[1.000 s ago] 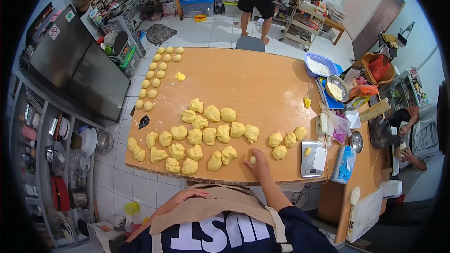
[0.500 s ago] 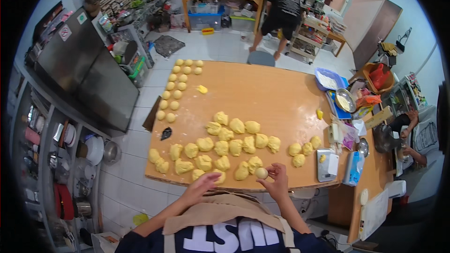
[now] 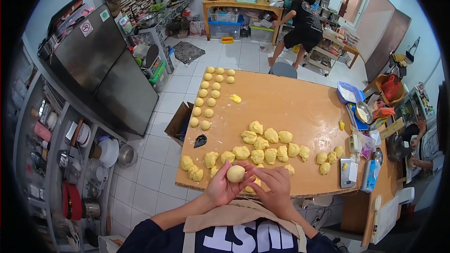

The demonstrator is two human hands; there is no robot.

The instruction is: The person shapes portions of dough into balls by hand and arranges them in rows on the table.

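Observation:
My left hand (image 3: 220, 189) cups a smooth pale-yellow dough ball (image 3: 236, 174) above the table's near edge, fingers curled round it. My right hand (image 3: 272, 186) is just right of the ball, fingers bent and drawn together toward it; what they hold, if anything, is unclear. Rough dough lumps (image 3: 271, 135) are spread over the near part of the wooden table (image 3: 295, 105), partly behind my hands, with several more grouped at the right (image 3: 324, 168). Rounded balls (image 3: 209, 112) form columns along the left side. A small yellow dough scrap (image 3: 236, 98) lies beside them.
A scale (image 3: 348, 173), blue pack (image 3: 369, 178), flour tub (image 3: 347, 93) and bowl (image 3: 364, 112) crowd the right side. A grey stool (image 3: 283, 69) is behind the table, a refrigerator (image 3: 103, 70) at left. One person (image 3: 303, 23) is at back, another (image 3: 424, 150) at far right.
The dough ball has been lifted from my right hand at the table edge into my left hand, with both hands now together. The view has shifted, and the back person has turned and bent over.

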